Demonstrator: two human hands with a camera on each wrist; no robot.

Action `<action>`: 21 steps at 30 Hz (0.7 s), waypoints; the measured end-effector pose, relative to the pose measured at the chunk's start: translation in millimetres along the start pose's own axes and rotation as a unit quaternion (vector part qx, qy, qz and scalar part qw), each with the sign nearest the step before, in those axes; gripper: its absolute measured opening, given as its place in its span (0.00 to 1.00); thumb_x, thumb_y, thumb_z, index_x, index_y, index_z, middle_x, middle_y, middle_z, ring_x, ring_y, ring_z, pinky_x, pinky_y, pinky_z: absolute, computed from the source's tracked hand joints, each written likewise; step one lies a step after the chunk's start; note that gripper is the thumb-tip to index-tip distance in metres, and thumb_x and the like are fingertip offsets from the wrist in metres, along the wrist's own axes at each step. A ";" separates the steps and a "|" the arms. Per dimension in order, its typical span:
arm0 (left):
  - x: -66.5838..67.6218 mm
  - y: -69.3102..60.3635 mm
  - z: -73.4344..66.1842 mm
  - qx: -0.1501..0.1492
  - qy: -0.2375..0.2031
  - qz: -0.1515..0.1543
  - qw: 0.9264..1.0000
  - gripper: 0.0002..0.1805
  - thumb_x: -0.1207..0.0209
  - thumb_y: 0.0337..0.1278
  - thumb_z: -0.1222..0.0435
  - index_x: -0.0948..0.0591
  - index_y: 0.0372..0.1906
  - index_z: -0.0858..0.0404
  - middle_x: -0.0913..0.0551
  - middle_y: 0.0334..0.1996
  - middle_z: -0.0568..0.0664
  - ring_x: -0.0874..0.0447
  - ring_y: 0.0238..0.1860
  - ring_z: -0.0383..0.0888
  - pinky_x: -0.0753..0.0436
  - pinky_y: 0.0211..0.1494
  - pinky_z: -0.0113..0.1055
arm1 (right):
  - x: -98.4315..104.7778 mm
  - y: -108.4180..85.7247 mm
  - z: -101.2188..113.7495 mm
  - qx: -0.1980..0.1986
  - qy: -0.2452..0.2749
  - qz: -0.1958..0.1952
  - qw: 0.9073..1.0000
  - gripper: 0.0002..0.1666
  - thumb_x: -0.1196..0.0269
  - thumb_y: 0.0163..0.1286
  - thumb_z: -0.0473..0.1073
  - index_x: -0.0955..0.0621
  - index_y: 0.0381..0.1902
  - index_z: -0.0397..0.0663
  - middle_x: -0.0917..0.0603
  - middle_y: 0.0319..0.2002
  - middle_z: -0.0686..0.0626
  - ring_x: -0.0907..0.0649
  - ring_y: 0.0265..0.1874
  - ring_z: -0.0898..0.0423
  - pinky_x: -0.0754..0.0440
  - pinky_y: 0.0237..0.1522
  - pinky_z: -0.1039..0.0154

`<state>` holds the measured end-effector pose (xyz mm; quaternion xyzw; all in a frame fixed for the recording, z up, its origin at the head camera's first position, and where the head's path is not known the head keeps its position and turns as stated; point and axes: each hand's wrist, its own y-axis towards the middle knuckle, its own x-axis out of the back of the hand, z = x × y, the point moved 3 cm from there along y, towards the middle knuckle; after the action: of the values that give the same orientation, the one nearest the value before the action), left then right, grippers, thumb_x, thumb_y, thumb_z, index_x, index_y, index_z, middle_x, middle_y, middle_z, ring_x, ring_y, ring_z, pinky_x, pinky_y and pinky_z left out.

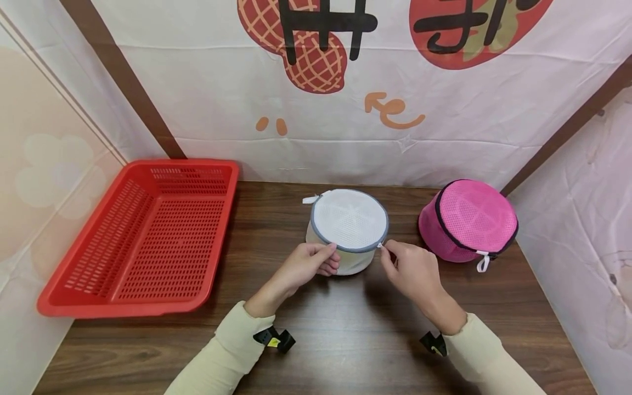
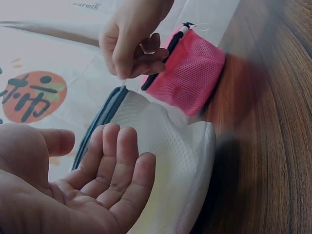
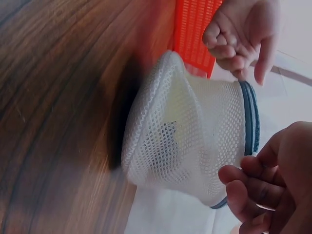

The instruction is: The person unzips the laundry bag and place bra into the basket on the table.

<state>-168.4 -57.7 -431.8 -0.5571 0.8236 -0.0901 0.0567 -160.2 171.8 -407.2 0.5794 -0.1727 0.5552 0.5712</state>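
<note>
A white mesh laundry bag (image 1: 351, 219) with a grey-blue zip rim stands upright on the table, its lid lying over the top. Through its mesh in the right wrist view show something pale yellow and a dark patch (image 3: 168, 129), kind unclear. My right hand (image 1: 412, 269) pinches the small white zip pull (image 1: 379, 245) at the front right of the rim. At the front left, my left hand (image 1: 312, 259) is beside the bag with fingers loosely bent; in the left wrist view its palm (image 2: 83, 195) faces up, gripping nothing.
To the right stands a pink mesh bag (image 1: 476, 214) with a black zip and a white loop. A red plastic basket (image 1: 229, 219) sits at the left. Printed cloth walls (image 1: 207, 99) border the wooden table (image 1: 336, 334) at the back and sides.
</note>
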 end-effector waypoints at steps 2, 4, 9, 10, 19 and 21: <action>-0.8 0.3 0.1 0.002 0.004 0.000 1.000 0.23 0.51 0.80 0.60 0.19 0.44 0.80 0.13 0.35 0.59 0.14 0.35 0.43 0.14 0.51 0.50 | -0.6 -0.2 3.6 0.012 0.005 -0.002 1.000 0.19 0.38 0.67 0.41 0.29 0.17 0.56 0.34 0.13 0.60 0.34 0.13 0.62 0.40 0.12 0.66; -1.3 0.7 0.6 0.004 0.011 0.001 1.000 0.24 0.51 0.80 0.59 0.18 0.45 0.79 0.12 0.37 0.62 0.13 0.37 0.45 0.14 0.51 0.50 | -1.3 -0.6 6.6 0.021 0.010 -0.004 1.000 0.18 0.39 0.67 0.41 0.29 0.18 0.57 0.34 0.14 0.60 0.33 0.14 0.63 0.39 0.13 0.66; -2.6 3.0 2.6 0.005 0.029 0.013 0.999 0.27 0.53 0.81 0.55 0.18 0.49 0.77 0.12 0.41 0.65 0.11 0.42 0.53 0.14 0.51 0.50 | -3.9 -1.2 12.8 0.043 0.018 -0.001 0.999 0.18 0.38 0.67 0.42 0.29 0.18 0.57 0.35 0.15 0.61 0.33 0.15 0.64 0.38 0.14 0.67; -3.2 3.4 2.6 0.004 0.030 0.016 0.999 0.27 0.54 0.82 0.55 0.18 0.49 0.77 0.12 0.41 0.65 0.11 0.43 0.53 0.14 0.51 0.50 | -4.7 -1.3 14.1 0.049 0.021 0.000 0.999 0.18 0.37 0.67 0.42 0.29 0.18 0.57 0.35 0.15 0.61 0.33 0.15 0.64 0.38 0.14 0.68; -12.7 4.9 0.4 0.007 0.025 0.047 0.999 0.31 0.58 0.83 0.54 0.18 0.49 0.79 0.12 0.42 0.66 0.11 0.44 0.56 0.16 0.54 0.55 | -14.0 -3.2 24.2 0.123 0.028 -0.011 0.992 0.14 0.37 0.68 0.42 0.25 0.21 0.54 0.29 0.17 0.57 0.30 0.18 0.61 0.33 0.15 0.67; -14.0 4.9 0.1 0.008 0.023 0.048 0.999 0.31 0.59 0.83 0.54 0.18 0.49 0.79 0.12 0.41 0.66 0.11 0.43 0.55 0.15 0.54 0.55 | -14.3 -3.1 26.1 0.136 0.027 -0.019 0.990 0.13 0.37 0.68 0.42 0.24 0.22 0.53 0.27 0.19 0.56 0.28 0.19 0.60 0.31 0.16 0.65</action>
<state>-167.6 -42.9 -433.1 -0.5142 0.8498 -0.1065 0.0469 -150.6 144.3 -413.7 0.6398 -0.0694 0.5778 0.5020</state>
